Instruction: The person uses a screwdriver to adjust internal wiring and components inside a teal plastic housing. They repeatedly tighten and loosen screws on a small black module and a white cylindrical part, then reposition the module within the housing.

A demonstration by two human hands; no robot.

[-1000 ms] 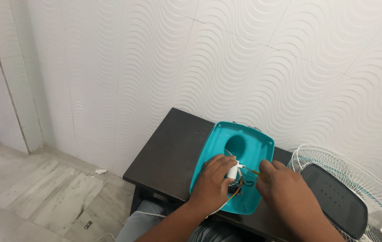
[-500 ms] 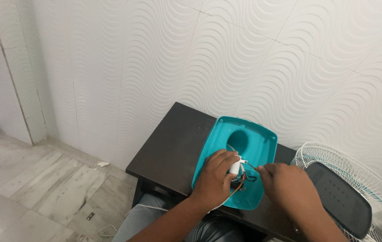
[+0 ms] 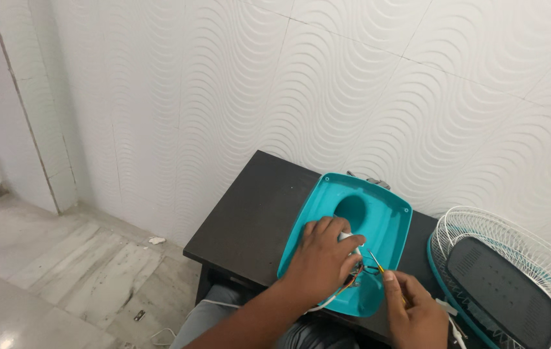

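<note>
Left hand (image 3: 319, 258) lies palm-down inside the teal plastic housing (image 3: 379, 216), fingers curled over a small white part (image 3: 348, 238) that peeks out at its one o'clock edge. Right hand (image 3: 414, 313) sits at about four o'clock from the left, just beside it, pinching a thin yellow-handled screwdriver (image 3: 376, 262) whose tip points toward eleven o'clock, at the white part. Coloured wires (image 3: 353, 279) trail between the two hands (their ends are hidden). Housing rests on a dark table (image 3: 249, 220); at three o'clock lies a white fan grille (image 3: 515, 242).
</note>
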